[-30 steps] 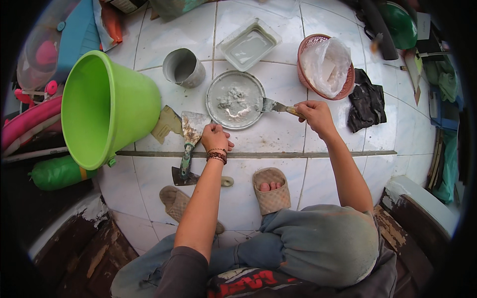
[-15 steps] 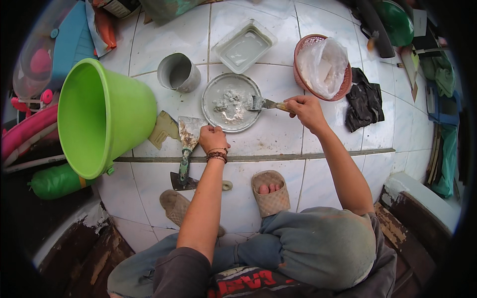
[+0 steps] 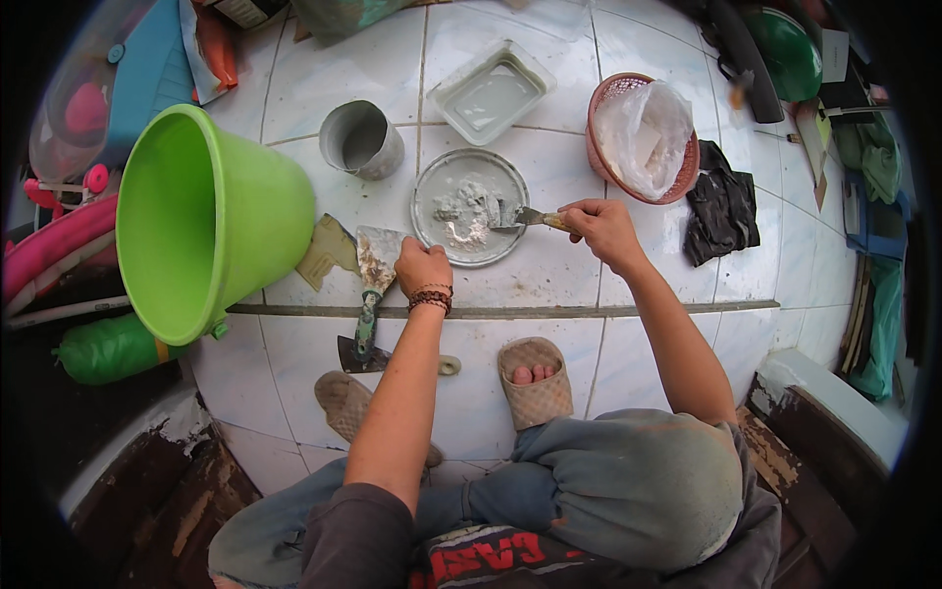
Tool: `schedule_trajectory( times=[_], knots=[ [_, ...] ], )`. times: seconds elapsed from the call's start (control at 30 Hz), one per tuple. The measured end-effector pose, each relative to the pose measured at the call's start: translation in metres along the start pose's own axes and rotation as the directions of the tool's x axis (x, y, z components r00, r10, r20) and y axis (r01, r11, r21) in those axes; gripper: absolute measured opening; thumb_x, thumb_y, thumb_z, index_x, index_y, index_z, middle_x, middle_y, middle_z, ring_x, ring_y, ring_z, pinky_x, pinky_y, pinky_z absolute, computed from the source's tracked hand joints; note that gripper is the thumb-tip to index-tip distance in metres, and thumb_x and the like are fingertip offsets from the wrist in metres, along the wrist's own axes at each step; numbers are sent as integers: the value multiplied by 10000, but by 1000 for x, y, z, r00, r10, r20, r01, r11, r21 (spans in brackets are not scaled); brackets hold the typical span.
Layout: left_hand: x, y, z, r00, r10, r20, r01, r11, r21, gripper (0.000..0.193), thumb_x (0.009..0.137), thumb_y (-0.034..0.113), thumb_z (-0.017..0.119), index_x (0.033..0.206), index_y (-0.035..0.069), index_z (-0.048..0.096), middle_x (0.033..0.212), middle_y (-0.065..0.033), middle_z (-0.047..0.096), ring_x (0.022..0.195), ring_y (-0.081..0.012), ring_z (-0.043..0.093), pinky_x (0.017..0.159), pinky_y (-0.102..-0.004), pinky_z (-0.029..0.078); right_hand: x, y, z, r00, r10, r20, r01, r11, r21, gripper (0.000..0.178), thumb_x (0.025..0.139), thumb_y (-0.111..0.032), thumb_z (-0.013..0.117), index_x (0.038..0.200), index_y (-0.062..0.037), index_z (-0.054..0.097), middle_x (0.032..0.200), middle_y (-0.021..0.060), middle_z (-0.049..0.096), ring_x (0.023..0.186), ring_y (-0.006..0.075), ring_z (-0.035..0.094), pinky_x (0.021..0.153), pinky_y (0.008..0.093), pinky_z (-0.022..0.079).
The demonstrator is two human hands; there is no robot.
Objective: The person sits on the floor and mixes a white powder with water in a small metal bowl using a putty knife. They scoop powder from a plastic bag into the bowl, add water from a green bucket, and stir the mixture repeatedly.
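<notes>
My right hand (image 3: 600,234) is closed round the handle of a putty knife (image 3: 536,218), its blade resting in grey-white paste at the right side of a shallow round dish (image 3: 473,259). The paste (image 3: 461,201) lies heaped mid-dish, with whiter, powdery material on its near side. At the near-left rim, the curled fingers of my left hand (image 3: 424,270) grip the dish; their tips are partly hidden. A wide scraper (image 3: 373,280) with a dirty blade and green handle lies just left of that hand. Below it shows a dark flat blade (image 3: 355,357).
Behind the dish stand a grey cup (image 3: 361,142) and a clear tray of cloudy liquid (image 3: 496,90). A green bucket (image 3: 265,211) is at left. A pink basket (image 3: 599,147) holding a plastic bag and a black bag (image 3: 721,211) sit right. A ridge (image 3: 549,311) crosses the tiles.
The putty knife's blade has moved toward the near side of the dish, pushing through the paste, which looks more gathered. My left hand keeps its hold on the rim.
</notes>
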State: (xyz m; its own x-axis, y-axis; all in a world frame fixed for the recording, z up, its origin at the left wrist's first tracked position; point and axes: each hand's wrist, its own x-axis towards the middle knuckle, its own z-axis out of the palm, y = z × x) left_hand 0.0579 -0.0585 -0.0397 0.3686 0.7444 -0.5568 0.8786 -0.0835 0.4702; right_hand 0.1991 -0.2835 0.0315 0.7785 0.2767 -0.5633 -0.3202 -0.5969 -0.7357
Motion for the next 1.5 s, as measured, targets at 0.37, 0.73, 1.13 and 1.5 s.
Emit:
schedule_trajectory(
  times=[0.37, 0.73, 1.13, 1.5],
  knots=[
    [-6, 11, -15, 982, 187, -18, -178, 960, 215, 209, 816, 177, 693, 908, 1, 630, 878, -226, 696, 869, -394, 683, 770, -473, 537, 10, -18, -12, 996, -84, -29, 80, 991, -108, 314, 808, -246, 646, 920, 25, 758, 638, 93, 662, 598, 124, 617, 578, 292, 485],
    [-4, 14, -23, 969, 244, 26, -238, 908, 346, 180, 814, 168, 665, 912, 20, 630, 858, -228, 693, 855, -412, 678, 760, -494, 535, 6, -18, -21, 998, -59, -8, 57, 985, -161, 280, 819, -202, 649, 930, 31, 755, 664, 82, 664, 601, 112, 608, 589, 276, 487],
    [4, 28, -33, 902, 414, 125, -412, 736, 536, 152, 903, 147, 555, 970, 27, 622, 872, -204, 699, 846, -397, 688, 755, -488, 545, 6, -47, -17, 986, -156, 61, 168, 924, -344, 284, 756, -223, 689, 891, 15, 763, 652, 146, 662, 585, 213, 614, 619, 352, 509],
    [-15, -20, -21, 954, 296, -44, -286, 944, 165, 190, 874, 152, 641, 1014, 28, 672, 846, -186, 716, 813, -347, 698, 768, -428, 538, 60, -109, -14, 956, -159, 246, 266, 824, -500, 273, 734, -247, 688, 797, 7, 766, 659, 131, 690, 593, 229, 655, 614, 337, 534]
  ],
)
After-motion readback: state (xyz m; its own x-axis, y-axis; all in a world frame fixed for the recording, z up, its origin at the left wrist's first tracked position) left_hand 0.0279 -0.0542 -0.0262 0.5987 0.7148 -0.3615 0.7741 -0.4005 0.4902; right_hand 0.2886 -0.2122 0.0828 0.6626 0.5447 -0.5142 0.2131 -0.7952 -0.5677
